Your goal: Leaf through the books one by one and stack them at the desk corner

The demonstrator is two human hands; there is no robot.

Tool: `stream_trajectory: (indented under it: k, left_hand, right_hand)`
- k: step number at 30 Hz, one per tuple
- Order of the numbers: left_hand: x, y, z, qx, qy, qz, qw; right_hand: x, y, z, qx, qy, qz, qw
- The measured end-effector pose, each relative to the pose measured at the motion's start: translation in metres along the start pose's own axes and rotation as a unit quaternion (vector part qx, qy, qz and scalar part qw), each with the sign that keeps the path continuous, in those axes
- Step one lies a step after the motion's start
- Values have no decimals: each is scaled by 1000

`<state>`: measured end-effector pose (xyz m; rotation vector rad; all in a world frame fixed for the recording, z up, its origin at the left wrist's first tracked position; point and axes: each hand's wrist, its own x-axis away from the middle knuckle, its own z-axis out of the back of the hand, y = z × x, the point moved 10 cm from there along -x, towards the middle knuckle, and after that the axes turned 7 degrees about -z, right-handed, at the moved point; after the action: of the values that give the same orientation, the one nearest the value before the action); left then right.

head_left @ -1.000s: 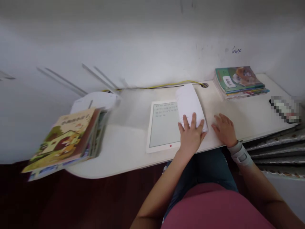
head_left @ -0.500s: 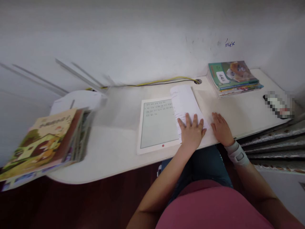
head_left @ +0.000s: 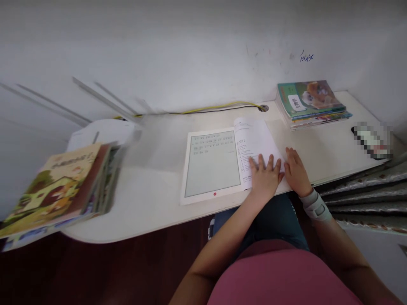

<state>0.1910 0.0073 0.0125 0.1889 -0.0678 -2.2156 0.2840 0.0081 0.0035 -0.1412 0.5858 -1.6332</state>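
- The printed page lies open on the white desk, right in front of the person. Its left edge laps over the white tablet.
- The left hand is spread flat on the lower part of the page, palm down and fingers fanned. It grips nothing, it only presses.
- The right hand lies flat too, fingers together, touching the page's right edge and resting partly on the desk. It holds nothing. A grey strap wraps that wrist.
- To my eye the sheet is being pressed flat. That goes best with both palms low and the pressure even, so the paper does not crease or skid across the tablet.
- The tablet's pale screen shows a few lines of text near its top and a red dot on the lower bezel.
- A yellow and black cable runs along the back of the desk to a grommet hole.
- One stack of picture books sits at the far right corner. A second, fanned stack overhangs the desk's left end.
- The wall behind is white and scuffed, with a small ink scribble. The floor below is dark.
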Motion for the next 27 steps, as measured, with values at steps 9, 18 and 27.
stream_trajectory:
  k: [9, 18, 27]
  left_hand:
    - [8, -2, 2, -4, -6, -23, 1000]
    - [14, 7, 0, 4, -28, -38, 999]
    - [9, 10, -1, -4, -48, -36, 998]
  right_hand:
    - [-11, 22, 11, 161, -79, 61, 982]
    - [-15, 28, 7, 170, -75, 79, 979]
    - [-14, 26, 7, 169, -68, 75, 980]
